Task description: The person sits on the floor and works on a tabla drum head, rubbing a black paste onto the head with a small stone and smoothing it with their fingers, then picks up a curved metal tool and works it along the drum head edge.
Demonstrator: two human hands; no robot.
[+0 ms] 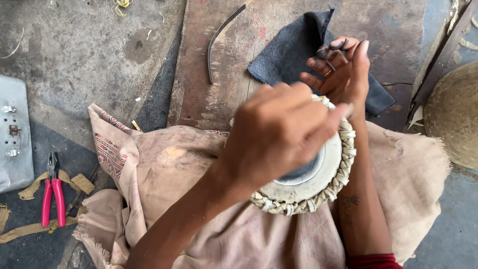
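A small round drum [326, 172] with a white skin, a dark centre patch and a braided pale rim lies on a tan cloth over my lap. My left hand [279, 132] covers most of the drum head, its fingers curled over the far rim. My right hand [343, 69] stands just beyond the rim, with its wrist along the drum's right side. Its fingers are apart, dark-stained at the tips, with a ring on one. Something small and dark shows at those fingertips; what it is stays unclear.
A dark grey cloth [289, 52] and a thin curved metal strip [216, 42] lie on the wooden board [209, 94] ahead. Red-handled pliers [52, 192] rest on the floor at left beside a grey metal box [15, 134]. A woven basket [455, 114] sits at right.
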